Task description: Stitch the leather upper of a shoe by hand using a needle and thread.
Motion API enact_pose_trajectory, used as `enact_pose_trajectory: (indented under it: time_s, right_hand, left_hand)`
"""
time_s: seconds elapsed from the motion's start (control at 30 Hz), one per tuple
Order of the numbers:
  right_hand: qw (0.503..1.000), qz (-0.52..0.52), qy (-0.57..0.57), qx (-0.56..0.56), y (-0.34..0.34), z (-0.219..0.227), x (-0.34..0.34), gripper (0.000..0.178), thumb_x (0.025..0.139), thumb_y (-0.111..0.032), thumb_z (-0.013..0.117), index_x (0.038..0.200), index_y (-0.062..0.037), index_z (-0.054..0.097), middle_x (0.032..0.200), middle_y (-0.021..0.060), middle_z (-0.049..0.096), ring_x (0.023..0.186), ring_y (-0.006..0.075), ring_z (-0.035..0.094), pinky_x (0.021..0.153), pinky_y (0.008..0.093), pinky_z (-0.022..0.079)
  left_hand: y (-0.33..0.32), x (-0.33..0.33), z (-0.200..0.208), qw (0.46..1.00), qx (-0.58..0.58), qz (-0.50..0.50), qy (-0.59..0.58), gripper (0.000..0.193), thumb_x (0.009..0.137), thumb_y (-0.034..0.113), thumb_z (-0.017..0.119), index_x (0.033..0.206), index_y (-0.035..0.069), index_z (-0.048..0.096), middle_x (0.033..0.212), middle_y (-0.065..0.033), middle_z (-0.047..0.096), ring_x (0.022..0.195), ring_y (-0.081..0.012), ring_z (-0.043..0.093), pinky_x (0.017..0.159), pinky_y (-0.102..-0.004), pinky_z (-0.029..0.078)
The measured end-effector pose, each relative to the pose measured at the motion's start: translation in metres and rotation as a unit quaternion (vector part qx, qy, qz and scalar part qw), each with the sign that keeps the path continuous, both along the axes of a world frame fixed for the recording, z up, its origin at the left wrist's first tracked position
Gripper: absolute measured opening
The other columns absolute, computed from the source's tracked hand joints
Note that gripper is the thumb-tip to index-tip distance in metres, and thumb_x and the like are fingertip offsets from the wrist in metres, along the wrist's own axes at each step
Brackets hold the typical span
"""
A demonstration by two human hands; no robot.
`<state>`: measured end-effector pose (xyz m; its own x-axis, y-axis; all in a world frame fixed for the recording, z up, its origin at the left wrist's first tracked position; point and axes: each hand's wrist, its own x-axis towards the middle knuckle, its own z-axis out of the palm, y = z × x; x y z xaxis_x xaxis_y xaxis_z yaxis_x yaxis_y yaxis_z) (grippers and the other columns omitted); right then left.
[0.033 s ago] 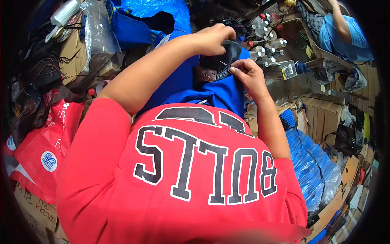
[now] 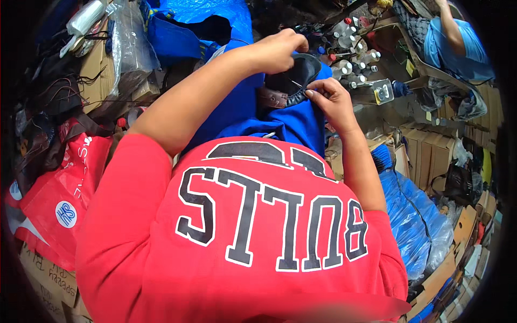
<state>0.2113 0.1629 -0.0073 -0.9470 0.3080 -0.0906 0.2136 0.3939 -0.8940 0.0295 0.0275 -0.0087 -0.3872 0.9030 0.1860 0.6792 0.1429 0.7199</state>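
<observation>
One dark shoe [image 2: 285,90] lies between left hand [image 2: 276,52] and right hand [image 2: 332,101].

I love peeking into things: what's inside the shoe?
Inside the shoe, a dark lining shows, and a thin, pale needle-like tip crosses its opening. The deepest part is covered by the shoe's sides.

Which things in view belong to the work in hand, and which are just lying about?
In the work:
- dark shoe with a brown band
- thin, pale pointed piece at its opening
- right hand, pinching at its edge
- left hand, close above it

Lying about, untouched:
- capped bottles
- blue bag
- red bag
- blue plastic bundle
</observation>
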Motion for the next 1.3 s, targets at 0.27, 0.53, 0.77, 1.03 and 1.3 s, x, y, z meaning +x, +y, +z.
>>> enact_pose_trajectory:
  time_s: [0.27, 0.53, 0.77, 1.03, 1.3]
  right_hand:
    - [0.973, 0.014, 0.011, 0.23, -0.023, 0.013, 0.014, 0.018, 0.078, -0.011, 0.067, 0.096, -0.0115, 0.069, 0.075, 0.0049, 0.055, 0.07, 0.019, 0.055, 0.061, 0.0308, 0.042]
    - [0.984, -0.005, 0.016, 0.179, -0.021, 0.005, 0.018, 0.023, 0.08, -0.009, 0.064, 0.103, -0.0137, 0.068, 0.077, 0.0059, 0.054, 0.071, 0.0201, 0.054, 0.069, 0.0296, 0.041]
    - [0.996, 0.054, -0.039, 0.066, 0.009, 0.004, 0.008, 0.025, 0.084, -0.002, 0.058, 0.105, -0.013, 0.068, 0.082, 0.0016, 0.048, 0.08, 0.0128, 0.049, 0.075, 0.0238, 0.04]
    - [0.992, 0.072, -0.082, 0.06, 0.012, 0.013, 0.0, 0.024, 0.085, 0.0, 0.055, 0.103, -0.0101, 0.068, 0.083, -0.0004, 0.045, 0.081, 0.0107, 0.046, 0.077, 0.0216, 0.038]
    - [0.991, 0.067, -0.081, 0.077, 0.014, 0.012, 0.0, 0.022, 0.085, -0.006, 0.059, 0.1, -0.0159, 0.071, 0.085, 0.0037, 0.054, 0.082, 0.0149, 0.054, 0.077, 0.025, 0.044]
  left_hand:
    - [-0.056, 0.036, -0.01, 0.997, 0.067, 0.027, -0.008, 0.039, 0.07, -0.005, 0.062, 0.106, 0.011, 0.067, 0.084, -0.0105, 0.055, 0.073, -0.0259, 0.057, 0.068, -0.0324, 0.048]
    - [-0.05, 0.039, -0.007, 0.994, 0.034, 0.062, 0.087, 0.015, 0.074, 0.007, 0.07, 0.088, 0.012, 0.071, 0.075, -0.0067, 0.056, 0.074, -0.0231, 0.057, 0.063, -0.0308, 0.045]
    - [-0.04, 0.033, -0.016, 0.994, 0.079, 0.001, -0.074, 0.02, 0.076, 0.001, 0.067, 0.089, 0.014, 0.073, 0.078, -0.005, 0.051, 0.075, -0.0196, 0.053, 0.065, -0.0286, 0.044]
    - [-0.038, 0.03, -0.021, 0.997, 0.06, 0.019, -0.045, 0.019, 0.074, 0.002, 0.067, 0.087, 0.016, 0.073, 0.077, -0.0067, 0.051, 0.076, -0.0232, 0.052, 0.068, -0.0327, 0.045]
    - [-0.037, 0.029, -0.026, 0.997, 0.067, 0.012, -0.041, 0.021, 0.076, 0.0, 0.066, 0.089, 0.015, 0.073, 0.076, -0.0063, 0.049, 0.073, -0.0214, 0.051, 0.065, -0.0307, 0.044]
